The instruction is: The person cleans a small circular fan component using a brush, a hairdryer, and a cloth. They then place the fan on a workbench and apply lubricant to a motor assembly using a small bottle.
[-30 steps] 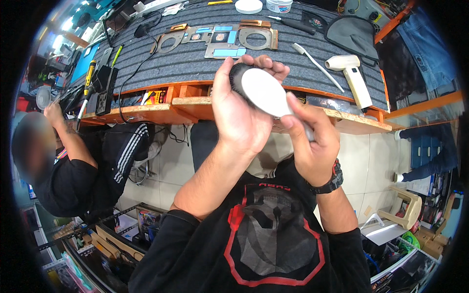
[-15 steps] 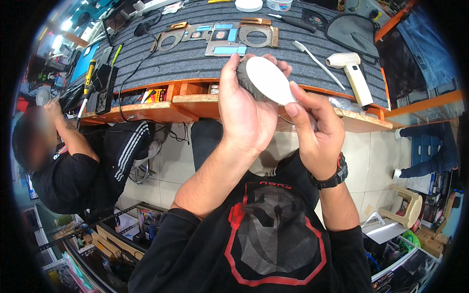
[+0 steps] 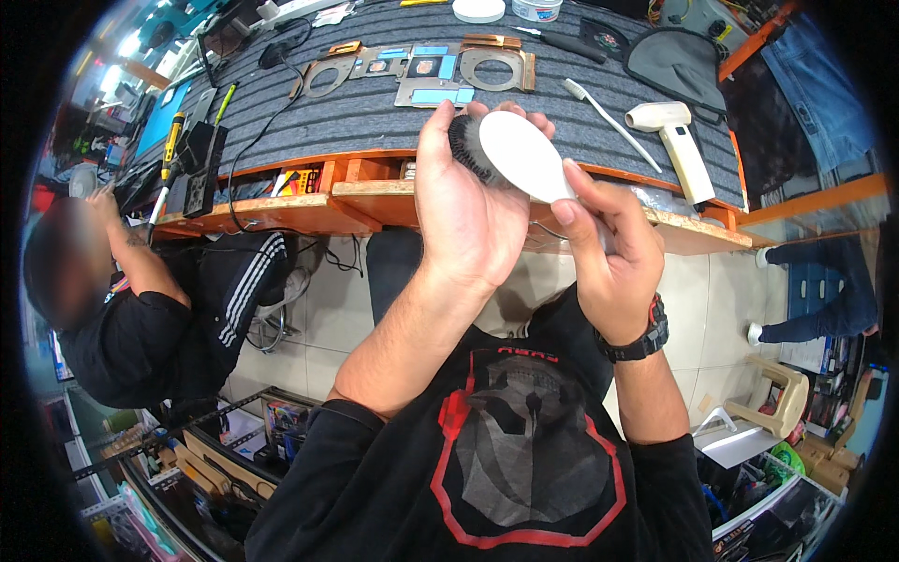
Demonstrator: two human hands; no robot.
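Observation:
My right hand (image 3: 613,244) pinches the narrow end of a white oval-backed brush (image 3: 523,155) between thumb and fingers. The brush's broad back faces up, above my left palm. My left hand (image 3: 473,220) lies palm up, its fingers curled round a dark round part with fine fins (image 3: 465,148), which looks like a fan wheel. The brush covers much of that part, and its bristles cannot be made out. Beyond my hands, a metal heatsink plate (image 3: 409,96) with copper ends, blue pads and two round openings lies on the grey ribbed mat (image 3: 375,131).
On the mat's right are a white toothbrush (image 3: 613,126), a cream handheld blower (image 3: 674,150), a dark-handled tool (image 3: 567,42) and a grey pouch (image 3: 676,64). A white lid (image 3: 478,9) and tub (image 3: 536,9) stand at the back. A co-worker (image 3: 140,300) sits at left.
The brush has shifted slightly right across the dark part, showing more of its finned edge. Both hands have otherwise stayed in nearly the same place.

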